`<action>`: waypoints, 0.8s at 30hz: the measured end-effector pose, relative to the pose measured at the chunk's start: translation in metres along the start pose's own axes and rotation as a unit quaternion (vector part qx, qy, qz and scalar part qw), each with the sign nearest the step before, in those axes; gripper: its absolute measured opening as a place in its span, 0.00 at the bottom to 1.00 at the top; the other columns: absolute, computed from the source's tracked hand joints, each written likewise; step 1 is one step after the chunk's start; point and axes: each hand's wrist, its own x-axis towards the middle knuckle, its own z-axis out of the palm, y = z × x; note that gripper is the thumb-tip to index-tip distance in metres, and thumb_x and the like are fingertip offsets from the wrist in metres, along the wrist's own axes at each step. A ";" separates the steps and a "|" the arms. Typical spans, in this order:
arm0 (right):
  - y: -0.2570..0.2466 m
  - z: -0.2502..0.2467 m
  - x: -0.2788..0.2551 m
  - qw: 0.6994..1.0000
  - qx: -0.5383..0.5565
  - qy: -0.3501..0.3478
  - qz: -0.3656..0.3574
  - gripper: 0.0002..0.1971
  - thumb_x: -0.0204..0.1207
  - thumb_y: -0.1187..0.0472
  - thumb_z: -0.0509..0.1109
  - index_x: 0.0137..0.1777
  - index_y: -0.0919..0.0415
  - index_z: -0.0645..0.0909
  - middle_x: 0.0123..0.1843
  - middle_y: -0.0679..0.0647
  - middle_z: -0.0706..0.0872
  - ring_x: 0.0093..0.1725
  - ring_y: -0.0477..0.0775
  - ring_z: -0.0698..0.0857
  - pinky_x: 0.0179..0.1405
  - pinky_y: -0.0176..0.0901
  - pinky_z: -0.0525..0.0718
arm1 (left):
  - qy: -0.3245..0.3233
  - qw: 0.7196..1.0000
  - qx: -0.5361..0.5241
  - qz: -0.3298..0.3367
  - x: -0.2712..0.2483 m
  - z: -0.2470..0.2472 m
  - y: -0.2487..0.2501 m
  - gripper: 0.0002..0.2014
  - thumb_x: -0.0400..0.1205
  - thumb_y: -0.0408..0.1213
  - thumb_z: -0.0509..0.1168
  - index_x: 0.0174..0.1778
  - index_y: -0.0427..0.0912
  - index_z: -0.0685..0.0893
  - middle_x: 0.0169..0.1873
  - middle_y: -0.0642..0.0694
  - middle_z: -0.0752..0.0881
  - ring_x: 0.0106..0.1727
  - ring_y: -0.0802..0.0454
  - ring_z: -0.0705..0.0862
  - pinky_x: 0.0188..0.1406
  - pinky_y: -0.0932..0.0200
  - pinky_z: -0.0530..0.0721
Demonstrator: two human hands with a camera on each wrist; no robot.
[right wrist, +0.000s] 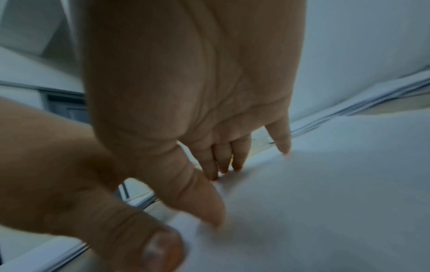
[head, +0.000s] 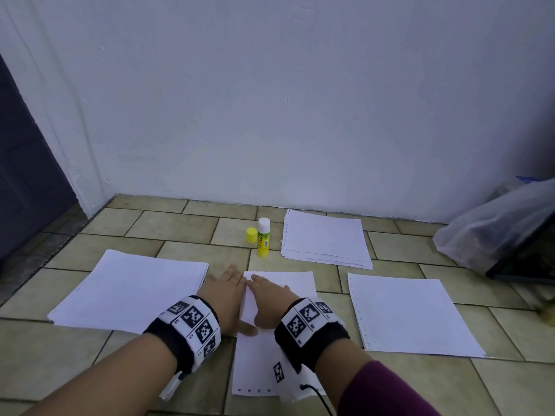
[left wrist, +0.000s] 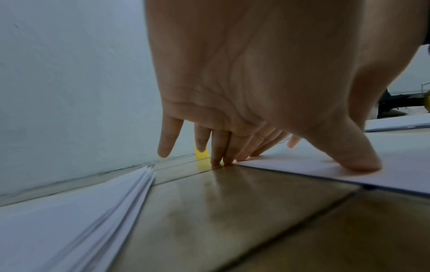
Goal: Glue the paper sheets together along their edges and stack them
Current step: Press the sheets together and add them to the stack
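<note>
- You are working on a tiled floor point(head: 192, 226) of beige-green tiles with dark grout lines, running up to a pale wall.
- A centre sheet point(head: 282, 283) lies flat on the tiles just ahead of you, punched holes along its near edge.
- To your left lies a left paper stack point(head: 132, 289), its edges slightly fanned.
- To your right lies a right sheet point(head: 411, 313), holes along its left edge.
- Near the wall sits a far paper stack point(head: 326, 237).
- Just left of it a glue stick point(head: 263, 237) stands upright, uncapped; its yellow cap point(head: 251, 235) rests beside it.
- A clear plastic bag point(head: 492, 223) sits at the far right.
</note>
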 end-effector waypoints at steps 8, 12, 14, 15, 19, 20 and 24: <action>0.057 -0.008 -0.010 0.990 0.082 0.039 0.106 0.26 0.83 0.56 0.56 0.81 0.52 0.60 0.80 0.54 0.68 0.78 0.58 0.68 0.77 0.48 0.65 | -0.026 0.999 0.023 -0.008 0.000 0.001 -0.001 0.54 0.75 0.70 0.60 0.85 0.37 0.45 0.85 0.45 0.46 0.85 0.48 0.38 0.82 0.39 0.49; 0.075 -0.009 -0.011 0.982 0.101 0.077 0.142 0.23 0.82 0.58 0.59 0.77 0.53 0.68 0.75 0.54 0.75 0.73 0.55 0.74 0.70 0.42 0.72 | -0.027 0.999 0.033 -0.007 0.001 0.002 -0.003 0.55 0.74 0.70 0.60 0.84 0.38 0.44 0.85 0.46 0.44 0.85 0.46 0.37 0.81 0.37 0.51; 0.076 -0.008 -0.009 0.976 0.110 0.106 0.152 0.20 0.82 0.59 0.61 0.74 0.53 0.73 0.72 0.53 0.78 0.71 0.54 0.76 0.67 0.41 0.74 | -0.024 0.999 0.036 -0.004 0.000 0.002 -0.006 0.54 0.74 0.70 0.62 0.85 0.39 0.44 0.85 0.47 0.44 0.84 0.46 0.36 0.81 0.36 0.53; 0.075 -0.008 -0.008 0.974 0.110 0.122 0.158 0.18 0.81 0.58 0.63 0.71 0.54 0.76 0.70 0.53 0.79 0.69 0.54 0.77 0.66 0.41 0.75 | -0.024 0.999 0.034 -0.005 0.000 0.003 -0.008 0.54 0.74 0.69 0.62 0.85 0.40 0.44 0.85 0.48 0.44 0.84 0.47 0.36 0.80 0.35 0.53; 0.069 -0.010 -0.006 0.971 0.073 0.139 0.182 0.19 0.77 0.55 0.72 0.66 0.58 0.78 0.65 0.54 0.82 0.64 0.54 0.81 0.62 0.43 0.80 | -0.032 0.999 0.028 -0.008 0.001 0.001 -0.014 0.51 0.76 0.69 0.60 0.85 0.44 0.46 0.85 0.50 0.45 0.84 0.47 0.36 0.79 0.34 0.54; 0.067 -0.010 -0.005 0.972 0.052 0.134 0.185 0.19 0.76 0.55 0.72 0.66 0.58 0.78 0.65 0.54 0.81 0.64 0.54 0.81 0.61 0.44 0.81 | -0.025 0.999 0.027 -0.007 0.001 -0.001 -0.014 0.49 0.76 0.69 0.59 0.85 0.44 0.49 0.85 0.49 0.47 0.84 0.47 0.37 0.79 0.34 0.55; 0.055 -0.007 -0.005 0.971 -0.067 0.146 0.176 0.16 0.80 0.58 0.67 0.66 0.60 0.77 0.68 0.57 0.73 0.67 0.58 0.74 0.59 0.47 0.77 | -0.012 0.999 0.024 -0.036 0.005 -0.011 -0.010 0.40 0.77 0.68 0.60 0.79 0.46 0.63 0.78 0.45 0.65 0.81 0.44 0.58 0.75 0.39 0.65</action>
